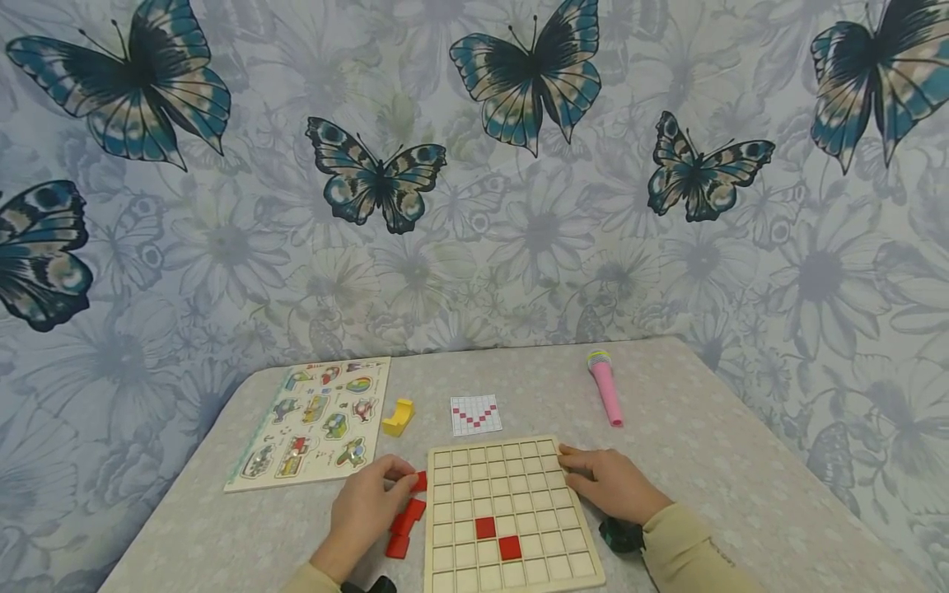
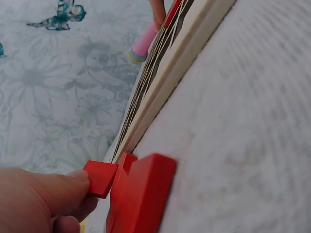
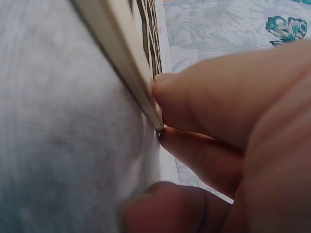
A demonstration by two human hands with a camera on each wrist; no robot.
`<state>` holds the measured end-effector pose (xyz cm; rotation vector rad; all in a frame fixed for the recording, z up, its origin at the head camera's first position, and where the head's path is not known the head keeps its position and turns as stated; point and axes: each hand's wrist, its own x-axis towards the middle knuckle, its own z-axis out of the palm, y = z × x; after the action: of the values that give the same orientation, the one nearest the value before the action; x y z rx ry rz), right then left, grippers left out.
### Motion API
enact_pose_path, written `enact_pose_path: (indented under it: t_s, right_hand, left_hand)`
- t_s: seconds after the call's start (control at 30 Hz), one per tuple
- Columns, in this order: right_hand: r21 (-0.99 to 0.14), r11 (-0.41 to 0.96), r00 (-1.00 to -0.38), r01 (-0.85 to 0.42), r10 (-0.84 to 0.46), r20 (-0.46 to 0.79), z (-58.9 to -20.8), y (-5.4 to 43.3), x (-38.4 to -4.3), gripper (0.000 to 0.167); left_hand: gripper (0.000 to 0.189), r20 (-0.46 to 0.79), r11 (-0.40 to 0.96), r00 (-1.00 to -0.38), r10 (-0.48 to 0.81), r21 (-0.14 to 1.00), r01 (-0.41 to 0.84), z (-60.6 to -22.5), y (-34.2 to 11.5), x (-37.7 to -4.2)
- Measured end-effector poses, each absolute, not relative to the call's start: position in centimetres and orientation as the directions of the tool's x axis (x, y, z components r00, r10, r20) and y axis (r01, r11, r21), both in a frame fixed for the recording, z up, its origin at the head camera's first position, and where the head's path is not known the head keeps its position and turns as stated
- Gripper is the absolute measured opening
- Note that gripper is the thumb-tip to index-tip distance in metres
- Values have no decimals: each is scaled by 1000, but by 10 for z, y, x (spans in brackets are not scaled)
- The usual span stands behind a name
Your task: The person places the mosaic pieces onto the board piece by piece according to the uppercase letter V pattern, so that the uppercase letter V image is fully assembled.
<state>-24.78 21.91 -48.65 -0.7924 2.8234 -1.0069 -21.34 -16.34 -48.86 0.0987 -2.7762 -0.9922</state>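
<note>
My left hand (image 1: pixel 368 504) pinches a red square tile (image 2: pixel 100 178) between thumb and fingers, close to the left edge of a wooden grid board (image 1: pixel 427 527). Beside that hand, several loose red tiles (image 1: pixel 398 546) lie on the table, overlapping one another. Two red tiles, one (image 1: pixel 485 528) up and left of the other (image 1: pixel 510 548), sit in the board's cells, touching near a corner. My right hand (image 1: pixel 614 484) rests at the board's upper right edge. In the right wrist view its fingertips (image 3: pixel 165 90) touch the rim, with lower fingers partly curled.
Beyond the board lies a white card (image 1: pixel 476 414) printed with a red V of squares. A yellow curved piece (image 1: pixel 399 417) and a picture puzzle board (image 1: pixel 319 424) are at left. A pink toy microphone (image 1: pixel 606 394) lies at back right. The patterned wall (image 1: pixel 474 288) rises behind the table.
</note>
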Motion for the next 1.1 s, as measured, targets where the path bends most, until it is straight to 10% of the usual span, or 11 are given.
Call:
enact_pose_path:
  t_s: [1.1]
  right_hand:
    - [-614, 652, -867, -444, -486, 110, -486, 220, -250, 44]
  left_hand:
    - [9, 202, 668, -967, 158, 699, 255, -489, -124, -192]
